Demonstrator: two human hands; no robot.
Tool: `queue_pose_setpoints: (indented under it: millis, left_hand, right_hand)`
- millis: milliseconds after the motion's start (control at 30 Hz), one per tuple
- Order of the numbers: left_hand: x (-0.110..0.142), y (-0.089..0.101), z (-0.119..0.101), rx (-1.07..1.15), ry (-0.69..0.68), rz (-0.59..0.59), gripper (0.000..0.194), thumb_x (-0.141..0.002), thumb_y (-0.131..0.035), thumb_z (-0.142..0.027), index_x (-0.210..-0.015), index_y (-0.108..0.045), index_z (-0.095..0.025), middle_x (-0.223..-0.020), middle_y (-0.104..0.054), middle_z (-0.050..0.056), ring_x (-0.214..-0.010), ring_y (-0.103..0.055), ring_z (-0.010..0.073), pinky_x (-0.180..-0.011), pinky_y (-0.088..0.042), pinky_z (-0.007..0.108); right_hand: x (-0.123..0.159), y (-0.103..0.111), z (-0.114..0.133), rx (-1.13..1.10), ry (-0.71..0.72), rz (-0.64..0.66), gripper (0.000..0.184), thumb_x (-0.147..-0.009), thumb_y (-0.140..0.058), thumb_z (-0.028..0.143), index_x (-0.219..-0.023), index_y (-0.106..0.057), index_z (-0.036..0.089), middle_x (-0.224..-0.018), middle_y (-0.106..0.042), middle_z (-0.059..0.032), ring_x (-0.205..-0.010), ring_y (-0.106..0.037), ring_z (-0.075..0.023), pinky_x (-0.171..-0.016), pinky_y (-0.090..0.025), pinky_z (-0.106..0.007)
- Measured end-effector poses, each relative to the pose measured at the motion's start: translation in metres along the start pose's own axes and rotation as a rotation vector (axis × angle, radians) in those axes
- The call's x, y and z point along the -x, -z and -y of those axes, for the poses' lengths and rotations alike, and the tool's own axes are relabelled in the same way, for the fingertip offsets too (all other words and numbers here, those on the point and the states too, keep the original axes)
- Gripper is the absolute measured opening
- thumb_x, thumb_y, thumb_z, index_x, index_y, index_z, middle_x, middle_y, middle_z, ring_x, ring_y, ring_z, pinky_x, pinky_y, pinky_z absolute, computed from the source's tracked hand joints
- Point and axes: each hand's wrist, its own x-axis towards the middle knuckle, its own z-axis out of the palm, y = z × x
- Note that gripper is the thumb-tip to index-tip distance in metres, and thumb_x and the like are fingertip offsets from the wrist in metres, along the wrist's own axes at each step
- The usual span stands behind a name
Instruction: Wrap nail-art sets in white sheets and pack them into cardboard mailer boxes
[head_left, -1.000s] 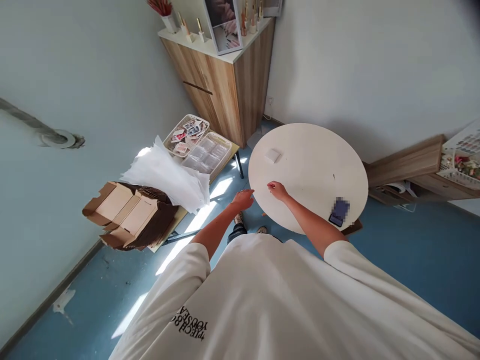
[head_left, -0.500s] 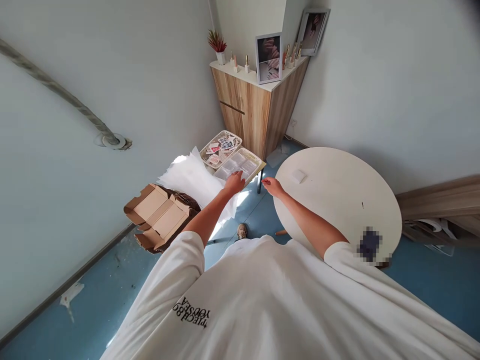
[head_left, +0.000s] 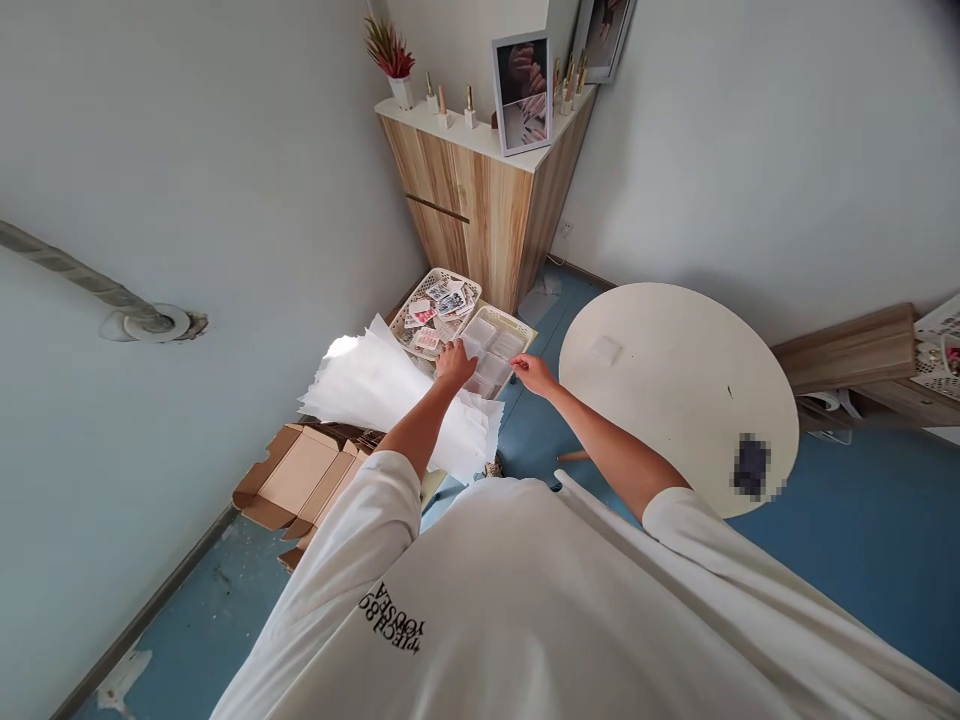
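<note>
My left hand (head_left: 455,364) is over the left side of a pale plastic basket (head_left: 523,328), its fingers spread and its thumb apart. Clear flat plastic cases (head_left: 506,344) lie inside that basket, and my fingers cover some of them. At the basket's right edge is my right hand (head_left: 534,373), thumb and fingers pinched together. Whatever may be between those fingertips is too small to make out. A second basket (head_left: 470,284), holding many small printed cards (head_left: 448,300), stands just behind. White sheets (head_left: 375,375) spread out under my left forearm.
Brown cardboard boxes (head_left: 292,475) lie open at the left. To the right stands a round white table (head_left: 667,370) with a small white square item (head_left: 606,350) on it. A wooden corner cabinet (head_left: 480,190) with small bottles and picture frames is behind the baskets.
My view has shifted closer to the baskets. My right hand has moved from beside the round table to the basket's right edge. My left hand has shifted to the basket's left side.
</note>
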Motion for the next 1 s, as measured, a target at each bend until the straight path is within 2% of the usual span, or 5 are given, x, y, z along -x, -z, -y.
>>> queue_pose_setpoints:
  millis: [300,533,767,900,1000]
  left_hand:
    - [0.004,0.005,-0.005,0.004,-0.027,-0.086,0.055,-0.09,-0.069,-0.039,-0.137,-0.05,-0.018,-0.144,-0.058,0.021,-0.136,-0.056,0.0383,-0.116,-0.041,0.051]
    - [0.021,0.001,-0.08,0.102,-0.313,-0.154,0.07,-0.092,-0.072,-0.048,-0.149,-0.043,-0.02,-0.146,-0.059,0.018,-0.138,-0.055,0.0375,-0.116,-0.043,0.047]
    - [0.046,-0.056,-0.184,0.156,-0.514,-0.016,0.083,-0.094,-0.073,-0.04,-0.161,-0.031,-0.018,-0.15,-0.055,0.02,-0.139,-0.056,0.0353,-0.114,-0.046,0.043]
    - [0.062,-0.101,-0.236,0.16,-0.527,0.151,0.083,-0.098,-0.064,-0.029,-0.168,-0.022,-0.018,-0.151,-0.054,0.02,-0.131,-0.063,0.0297,-0.111,-0.049,0.039]
    - [0.073,-0.136,-0.273,0.138,-0.516,0.287,0.073,-0.099,-0.06,-0.026,-0.165,-0.031,-0.017,-0.147,-0.057,0.018,-0.127,-0.065,0.0252,-0.109,-0.05,0.034]
  right_hand:
    - [0.009,0.005,0.004,-0.047,-0.025,-0.015,0.019,-0.095,-0.06,0.029,-0.103,-0.076,0.024,-0.099,-0.076,-0.0019,-0.089,-0.069,-0.0178,-0.083,-0.055,-0.03]
    - [0.016,0.041,0.004,-0.226,-0.037,-0.168,0.022,-0.093,-0.067,0.041,-0.105,-0.072,0.024,-0.1,-0.078,-0.0021,-0.093,-0.073,-0.0194,-0.088,-0.059,-0.033]
    - [0.046,0.114,-0.053,-0.34,-0.182,-0.435,0.019,-0.087,-0.061,0.026,-0.105,-0.065,0.024,-0.093,-0.077,-0.0014,-0.088,-0.074,-0.0185,-0.089,-0.058,-0.035]
    - [0.078,0.162,-0.11,-0.307,-0.265,-0.452,0.026,-0.089,-0.058,0.03,-0.114,-0.065,0.025,-0.099,-0.077,-0.0017,-0.087,-0.073,-0.018,-0.083,-0.057,-0.033]
    - [0.101,0.197,-0.153,-0.258,-0.285,-0.408,0.036,-0.09,-0.062,0.034,-0.124,-0.066,0.026,-0.103,-0.076,-0.0022,-0.086,-0.071,-0.0182,-0.077,-0.056,-0.031]
